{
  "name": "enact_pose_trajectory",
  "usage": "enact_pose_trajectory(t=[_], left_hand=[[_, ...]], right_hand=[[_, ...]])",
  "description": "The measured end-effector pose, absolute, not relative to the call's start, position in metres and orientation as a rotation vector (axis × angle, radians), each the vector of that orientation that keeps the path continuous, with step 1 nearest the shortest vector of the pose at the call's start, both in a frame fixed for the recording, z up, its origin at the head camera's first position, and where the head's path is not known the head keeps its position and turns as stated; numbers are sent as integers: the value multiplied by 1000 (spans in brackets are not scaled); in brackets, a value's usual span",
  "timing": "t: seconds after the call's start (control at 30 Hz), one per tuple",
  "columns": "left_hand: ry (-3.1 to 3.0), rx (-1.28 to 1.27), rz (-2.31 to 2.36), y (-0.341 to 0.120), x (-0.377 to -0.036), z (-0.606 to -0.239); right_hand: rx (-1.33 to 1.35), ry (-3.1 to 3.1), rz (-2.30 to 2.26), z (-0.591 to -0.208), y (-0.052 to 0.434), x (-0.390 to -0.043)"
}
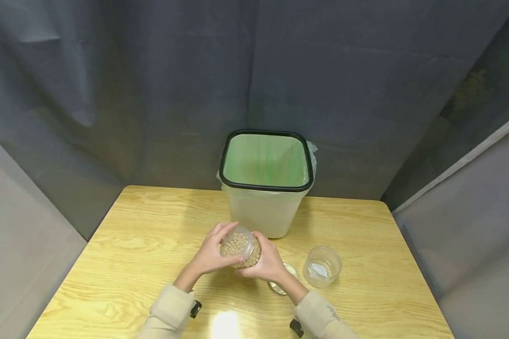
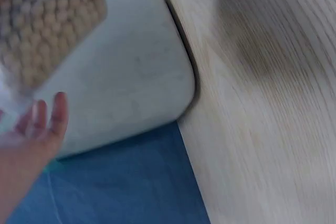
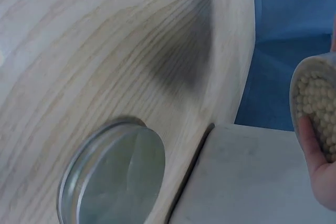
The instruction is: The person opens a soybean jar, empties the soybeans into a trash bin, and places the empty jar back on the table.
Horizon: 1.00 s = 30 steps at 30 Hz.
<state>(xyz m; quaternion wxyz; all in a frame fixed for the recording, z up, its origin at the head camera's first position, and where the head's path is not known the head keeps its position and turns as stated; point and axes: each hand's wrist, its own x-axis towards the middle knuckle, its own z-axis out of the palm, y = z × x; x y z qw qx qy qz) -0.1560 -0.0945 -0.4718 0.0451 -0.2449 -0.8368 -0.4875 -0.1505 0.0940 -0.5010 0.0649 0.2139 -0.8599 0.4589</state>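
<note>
Jar of beans [image 1: 240, 247] in both hands, bin [image 1: 265, 188] behind, wooden table [image 1: 131, 254]

A white plastic bin [image 1: 264, 214] with a black rim and green liner stood at the far edge of the light wooden table [image 1: 127, 254]; an empty clear plastic cup [image 1: 322, 267] sat near the right.

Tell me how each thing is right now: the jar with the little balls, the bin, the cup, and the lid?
Jar of beans: full, tilted, lifted off the table, held by left hand and right hand.
Bin: open, lined with a bag, nothing seen inside, standing upright.
Clear cup: upright, open, apart from the hands.
Lid: off, lying flat on the table.
</note>
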Motion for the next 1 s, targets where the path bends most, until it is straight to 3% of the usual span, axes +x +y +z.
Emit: enact_pose_trajectory(t=[0.17, 0.27, 0.63, 0.9, 1.0], left_hand=[[-2436, -1154, -1717, -107, -156, -457], [-2394, -1267, -1743, -111, -157, -454], [-2590, -888, -1467, -104, -159, -470], [-2517, -1280, -1408, -112, -160, -466], [-2508, -1291, -1410, -113, -160, -466]], right_hand=[[713, -2571, 1428, -499, 95, -151], [734, -2574, 1433, -499, 95, -151], [727, -2569, 1326, -501, 97, -151], [755, -2584, 1275, -499, 104, -152], [768, -2582, 1273, -497, 105, -152]])
